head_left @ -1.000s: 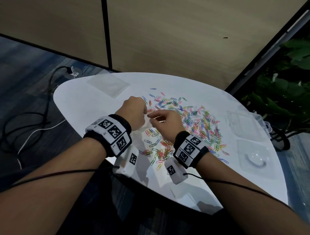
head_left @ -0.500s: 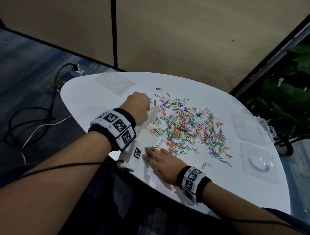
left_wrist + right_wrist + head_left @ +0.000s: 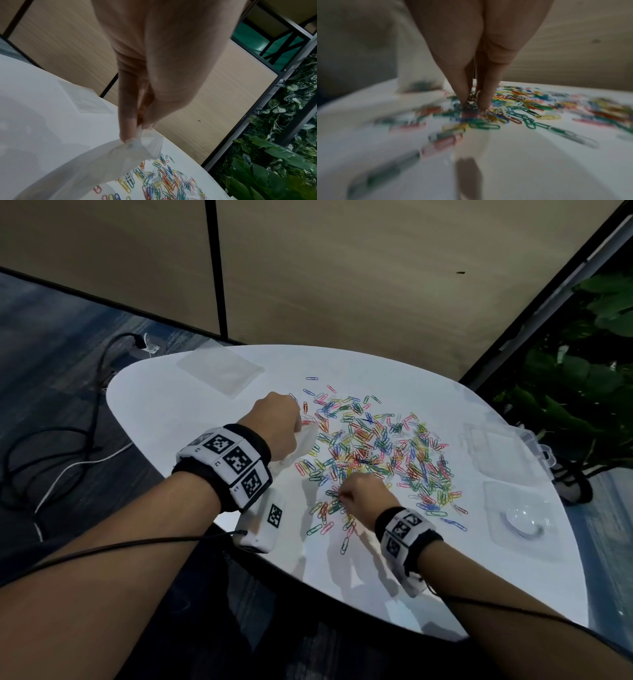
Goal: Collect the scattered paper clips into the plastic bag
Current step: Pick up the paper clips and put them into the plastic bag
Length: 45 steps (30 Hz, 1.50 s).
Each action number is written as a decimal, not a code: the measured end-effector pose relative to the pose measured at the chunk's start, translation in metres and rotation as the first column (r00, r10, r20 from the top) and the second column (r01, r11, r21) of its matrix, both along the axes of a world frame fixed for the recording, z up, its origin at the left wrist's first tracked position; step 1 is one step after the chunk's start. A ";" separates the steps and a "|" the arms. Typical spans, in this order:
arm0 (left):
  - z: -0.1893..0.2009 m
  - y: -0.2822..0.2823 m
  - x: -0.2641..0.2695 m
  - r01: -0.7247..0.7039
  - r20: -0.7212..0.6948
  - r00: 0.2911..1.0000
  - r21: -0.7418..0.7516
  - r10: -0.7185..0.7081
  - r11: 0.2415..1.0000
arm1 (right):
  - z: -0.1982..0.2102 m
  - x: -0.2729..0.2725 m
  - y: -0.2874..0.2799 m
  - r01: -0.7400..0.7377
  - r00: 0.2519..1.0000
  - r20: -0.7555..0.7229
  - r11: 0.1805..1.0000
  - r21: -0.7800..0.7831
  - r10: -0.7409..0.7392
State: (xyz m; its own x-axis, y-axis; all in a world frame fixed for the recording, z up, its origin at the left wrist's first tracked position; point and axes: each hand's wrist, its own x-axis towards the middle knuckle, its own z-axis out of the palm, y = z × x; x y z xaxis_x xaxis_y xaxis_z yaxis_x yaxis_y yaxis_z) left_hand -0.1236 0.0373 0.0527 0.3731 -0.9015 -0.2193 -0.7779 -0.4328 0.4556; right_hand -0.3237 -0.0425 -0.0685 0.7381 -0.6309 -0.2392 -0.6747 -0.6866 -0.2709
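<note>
I have the clear, soft plastic bag [image 3: 109, 159] pinched at its rim between thumb and fingertip of my left hand [image 3: 279, 424], and it hangs slack from there, its long axis running from the raised mouth down and back toward my wrist, the mouth turned toward the clips. The bag sits at the left edge of the pile, over the white glossy round table [image 3: 178, 419]. The thin, multicoloured wire paper clips [image 3: 380, 446] lie scattered across the table's middle, pointing every which way. My right hand [image 3: 359, 494] is down at the pile's near edge, fingertips [image 3: 484, 100] pressed together onto a small bunch of clips.
</note>
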 end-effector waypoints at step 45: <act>-0.003 -0.002 0.008 -0.062 -0.048 0.997 -0.069 0.058 0.996 | 0.033 0.001 0.036 -0.353 0.906 0.228 0.934 -0.051 0.355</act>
State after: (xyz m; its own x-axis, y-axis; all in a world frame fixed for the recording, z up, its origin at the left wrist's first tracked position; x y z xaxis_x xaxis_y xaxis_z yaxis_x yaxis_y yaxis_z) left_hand -0.1157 0.0356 0.0498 0.4181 -0.8915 -0.1742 -0.7293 -0.4438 0.5208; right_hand -0.3222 -0.0061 -0.0352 0.9473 -0.3189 -0.0315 -0.3062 -0.8719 -0.3821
